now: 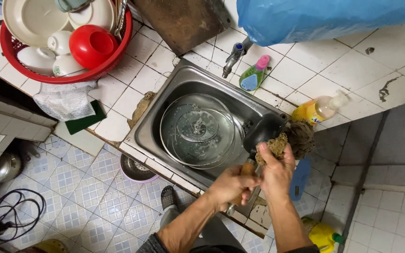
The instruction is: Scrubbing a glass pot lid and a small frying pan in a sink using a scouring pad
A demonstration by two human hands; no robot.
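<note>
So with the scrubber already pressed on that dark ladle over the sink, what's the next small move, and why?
Probably a short rubbing stroke of the fibrous scrubber along the dark ladle's bowl. The left hand grips the wooden handle, and the right hand presses the scrubber against the bowl's edge above the sink, where soapy glass lids lie.

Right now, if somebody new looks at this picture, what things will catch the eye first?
Probably the two hands at the sink's near edge: the left hand grips the wooden handle of a black ladle, and the right hand presses a brown scrubber on it. In the steel sink lie soapy glass lids. At the top left, a red basket holds white dishes and a red bowl.
</note>
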